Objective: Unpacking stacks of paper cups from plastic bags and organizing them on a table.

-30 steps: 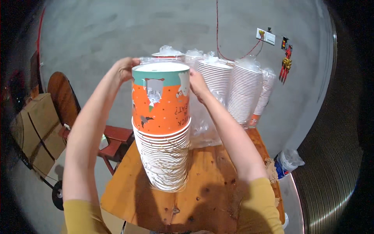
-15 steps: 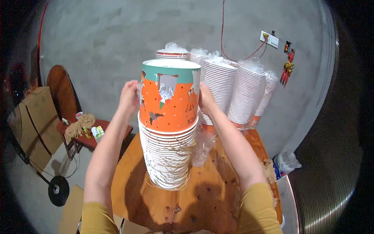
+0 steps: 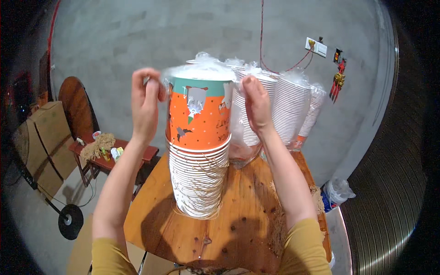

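The stack of paper buckets (image 3: pixel 199 142) stands on the tabletop (image 3: pixel 250 213), its long axis vertical, between my left grip (image 3: pixel 146 98) and my right grip (image 3: pixel 257 103). Both pinch clear film (image 3: pixel 185 71) beside its top; neither seems clearly nearer.

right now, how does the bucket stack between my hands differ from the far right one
The front stack is orange near its top; the far-right stack shows orange at its base. The front stack's lower rims look bare, while the far-right stack is bagged in clear plastic. Both show many white rims.
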